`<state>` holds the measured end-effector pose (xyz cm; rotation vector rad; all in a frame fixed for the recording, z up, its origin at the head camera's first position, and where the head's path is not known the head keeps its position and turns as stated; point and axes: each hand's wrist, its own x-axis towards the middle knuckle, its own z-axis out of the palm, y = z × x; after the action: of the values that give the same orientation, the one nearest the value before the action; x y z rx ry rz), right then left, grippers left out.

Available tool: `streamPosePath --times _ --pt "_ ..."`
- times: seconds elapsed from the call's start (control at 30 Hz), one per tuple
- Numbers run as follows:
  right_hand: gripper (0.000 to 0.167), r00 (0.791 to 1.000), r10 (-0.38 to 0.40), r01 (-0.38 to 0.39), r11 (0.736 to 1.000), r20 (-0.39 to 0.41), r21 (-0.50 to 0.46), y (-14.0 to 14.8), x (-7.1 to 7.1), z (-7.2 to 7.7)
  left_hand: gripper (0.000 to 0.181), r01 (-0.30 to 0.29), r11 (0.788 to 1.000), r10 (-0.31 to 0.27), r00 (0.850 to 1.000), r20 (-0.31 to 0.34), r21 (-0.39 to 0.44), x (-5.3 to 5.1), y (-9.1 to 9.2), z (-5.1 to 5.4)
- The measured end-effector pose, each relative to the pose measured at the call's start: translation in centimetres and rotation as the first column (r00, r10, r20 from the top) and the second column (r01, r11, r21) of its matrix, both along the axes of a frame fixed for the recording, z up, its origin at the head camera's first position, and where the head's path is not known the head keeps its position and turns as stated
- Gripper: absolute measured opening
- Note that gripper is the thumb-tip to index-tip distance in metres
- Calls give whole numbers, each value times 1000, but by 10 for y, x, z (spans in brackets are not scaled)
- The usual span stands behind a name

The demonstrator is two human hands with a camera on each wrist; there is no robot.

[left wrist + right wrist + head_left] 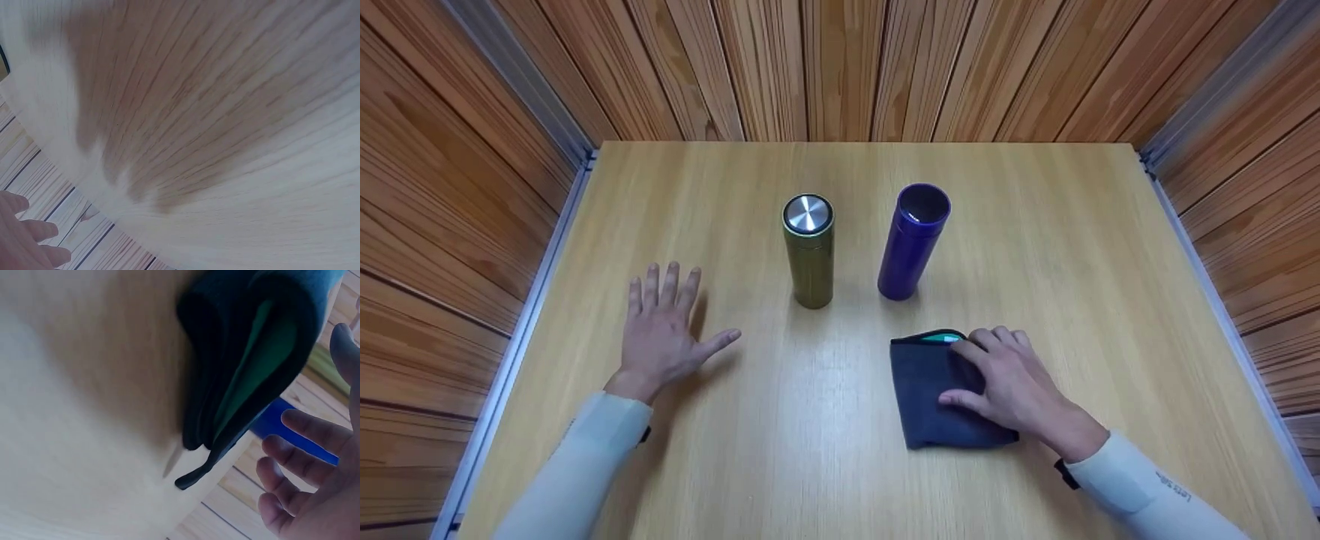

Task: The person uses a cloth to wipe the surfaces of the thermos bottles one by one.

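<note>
A dark navy fabric pouch (934, 397) lies on the table at the right, its top edge parted. Something green (270, 360) shows inside its mouth. Above the pouch's right side is my right hand (1016, 382), thumb apart and fingers loosely bent; in the right wrist view a gap separates the fingers (298, 467) from the pouch. At the left, my left hand (664, 330) hovers palm down over the table with its fingers spread, casting a shadow. An olive-green bottle (811, 262) with a silver lid stands upright between the hands, farther back, beside a purple-blue bottle (911, 247).
The light wooden table (825, 480) has metal rails (521, 345) along both sides. Wood-plank walls (840, 67) rise behind it and to the left and right.
</note>
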<state>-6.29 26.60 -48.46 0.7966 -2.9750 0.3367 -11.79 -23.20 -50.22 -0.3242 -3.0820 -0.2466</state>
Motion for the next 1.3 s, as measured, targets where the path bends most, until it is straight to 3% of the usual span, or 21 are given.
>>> streamPosePath --times 0.33,0.5,0.67,0.83,1.0,1.3 --pt "83 996 2 -7 999 90 52 -12 7 -4 115 -4 1000 3 1000 17 5 -1 1 0" --pt "81 998 7 -13 996 67 90 -20 10 -8 115 -1 1000 0 1000 19 13 0 1 1" --pt "62 998 52 -54 992 19 114 -29 12 -10 114 1 1000 -1 1000 21 6 0 2 0" --pt "34 992 111 -107 992 -59 66 -34 15 -17 114 7 1000 -7 1000 6 -9 0 4 1" --pt "21 987 124 -125 992 -106 -1 -33 17 -23 113 13 1000 -13 1000 11 -3 1 5 0" --pt "15 998 48 -53 990 -46 -131 -24 16 -18 112 33 999 -33 999 5 7 -3 9 2"
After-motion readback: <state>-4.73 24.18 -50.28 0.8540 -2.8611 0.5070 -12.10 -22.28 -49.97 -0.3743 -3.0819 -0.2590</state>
